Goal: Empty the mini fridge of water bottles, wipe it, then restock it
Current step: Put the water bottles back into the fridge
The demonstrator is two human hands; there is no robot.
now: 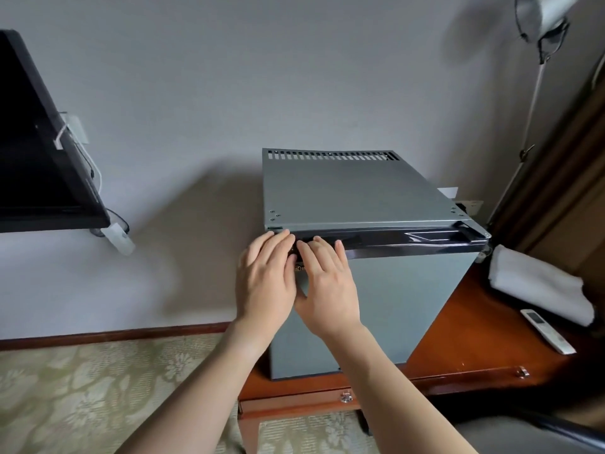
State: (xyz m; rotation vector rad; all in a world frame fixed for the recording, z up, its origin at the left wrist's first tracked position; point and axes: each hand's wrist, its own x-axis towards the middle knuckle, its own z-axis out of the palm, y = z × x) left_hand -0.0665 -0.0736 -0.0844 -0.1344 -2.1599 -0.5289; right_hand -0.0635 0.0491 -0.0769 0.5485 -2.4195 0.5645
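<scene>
Two bare forearms reach up from the bottom edge toward the mini fridge (376, 290). Far left, a dark flat screen (39, 152) hangs on the wall above the patterned carpet (98, 388).

Next comes the left hand (265, 280) at the fridge's upper left front corner. Its fingers (273, 240) lie straight and relaxed, grasping nothing, with the tips resting on the dark strip along the top of the closed door. Just beside it and touching it, the right hand (327, 290) lies flat on the door face. Its fingers (322, 247) are also straight and released, and the tips reach that same dark strip.

The grey fridge stands at the left end of the wooden bench (474, 348), its door shut. To its right on the bench lie a folded white towel (540, 286) and, nearer the front edge, a white remote control (546, 330). Well above these hangs a wall-mounted hair dryer (540, 18).
</scene>
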